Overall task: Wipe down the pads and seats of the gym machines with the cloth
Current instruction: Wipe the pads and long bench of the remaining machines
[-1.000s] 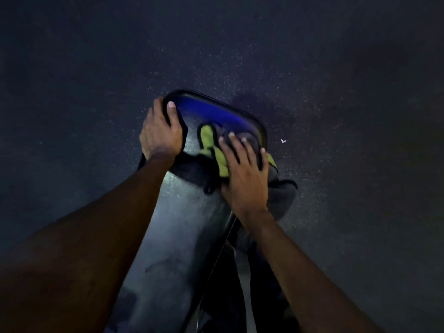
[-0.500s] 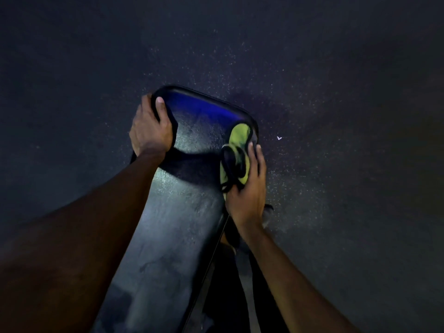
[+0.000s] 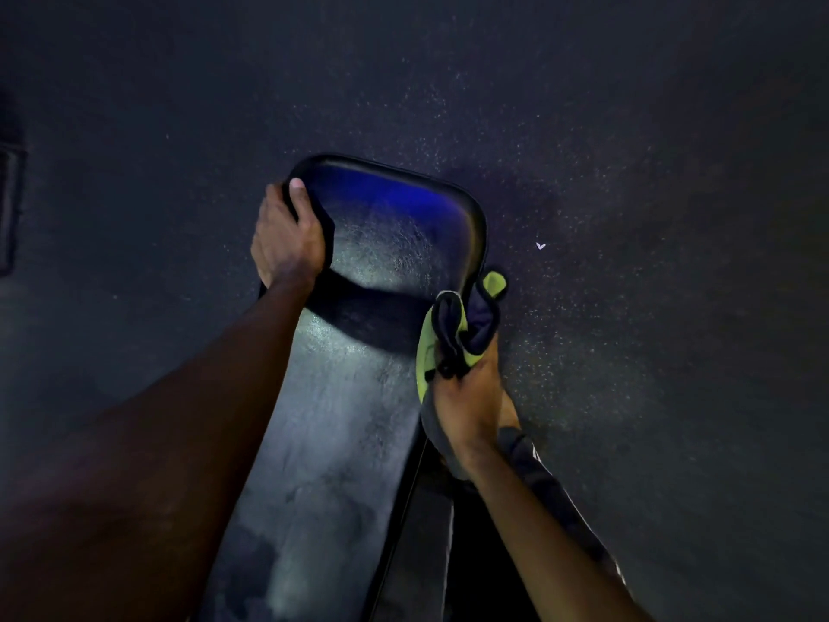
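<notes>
A long black bench pad (image 3: 341,419) runs from the bottom of the view up to a rounded far end with a blue sheen. My left hand (image 3: 287,240) grips the pad's far left corner, thumb on top and fingers wrapped over the edge. My right hand (image 3: 466,397) holds a bunched yellow-green and dark cloth (image 3: 453,334) against the pad's right edge, fingers curled round the cloth. The cloth's top corner sticks out past the edge.
Dark speckled rubber floor (image 3: 628,217) surrounds the bench. A small white fleck (image 3: 540,246) lies on the floor to the right. The dark bench frame (image 3: 430,554) shows under the pad's right side. A dim object (image 3: 9,208) sits at the left border.
My right hand has slid the cloth from the pad's top surface rightwards and down onto its right edge, bunching it in a grip. My left hand has stayed on the far left corner.
</notes>
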`<state>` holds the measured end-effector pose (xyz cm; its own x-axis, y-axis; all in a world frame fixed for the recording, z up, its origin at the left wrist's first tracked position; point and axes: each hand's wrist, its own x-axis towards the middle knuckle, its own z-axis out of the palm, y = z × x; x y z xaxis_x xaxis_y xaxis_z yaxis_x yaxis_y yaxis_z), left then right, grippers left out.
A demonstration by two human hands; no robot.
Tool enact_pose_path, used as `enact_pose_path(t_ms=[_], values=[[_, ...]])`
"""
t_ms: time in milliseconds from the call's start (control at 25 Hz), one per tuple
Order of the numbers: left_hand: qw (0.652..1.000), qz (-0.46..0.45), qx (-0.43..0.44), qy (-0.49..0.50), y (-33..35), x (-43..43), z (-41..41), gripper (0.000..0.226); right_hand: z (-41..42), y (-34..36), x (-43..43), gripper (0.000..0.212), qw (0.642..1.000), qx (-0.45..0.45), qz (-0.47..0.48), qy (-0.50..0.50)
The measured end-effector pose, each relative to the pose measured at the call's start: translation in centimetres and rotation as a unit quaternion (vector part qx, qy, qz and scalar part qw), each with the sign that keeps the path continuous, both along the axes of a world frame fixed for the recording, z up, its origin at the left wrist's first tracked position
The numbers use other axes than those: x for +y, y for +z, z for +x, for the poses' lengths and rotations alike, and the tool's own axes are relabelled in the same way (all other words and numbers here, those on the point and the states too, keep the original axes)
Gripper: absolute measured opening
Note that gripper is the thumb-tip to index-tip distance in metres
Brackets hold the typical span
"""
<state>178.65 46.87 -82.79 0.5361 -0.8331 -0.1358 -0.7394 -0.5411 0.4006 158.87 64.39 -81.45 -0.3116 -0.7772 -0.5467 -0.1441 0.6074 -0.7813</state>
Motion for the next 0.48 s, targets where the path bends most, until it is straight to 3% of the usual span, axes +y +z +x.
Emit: enact_pose_path(t_ms=[120, 200, 320, 480], values=[[0.998, -0.033, 0.046, 0.008, 0.7, 0.8, 0.7, 0.054, -0.7, -0.2, -1.6, 0.06, 0.999, -0.021, 0.032, -0.036], [0.999, -0.004, 0.039, 0.005, 0.9, 2.9, 1.4, 0.052, -1.6, -0.6, -4.3, 0.059, 0.998, -0.001, 0.025, -0.049], [0.999, 0.032, 0.026, 0.026, 0.7, 7.9, 2.8, 0.05, -1.5, -0.7, -4.4, 0.064, 0.999, 0.029, 0.024, -0.009], [0.993, -0.007, 0.05, 0.103, 0.5, 16.0, 4.2, 0.047, -1.6, -1.2, 1.4, 0.066, 0.998, 0.004, 0.014, 0.062]])
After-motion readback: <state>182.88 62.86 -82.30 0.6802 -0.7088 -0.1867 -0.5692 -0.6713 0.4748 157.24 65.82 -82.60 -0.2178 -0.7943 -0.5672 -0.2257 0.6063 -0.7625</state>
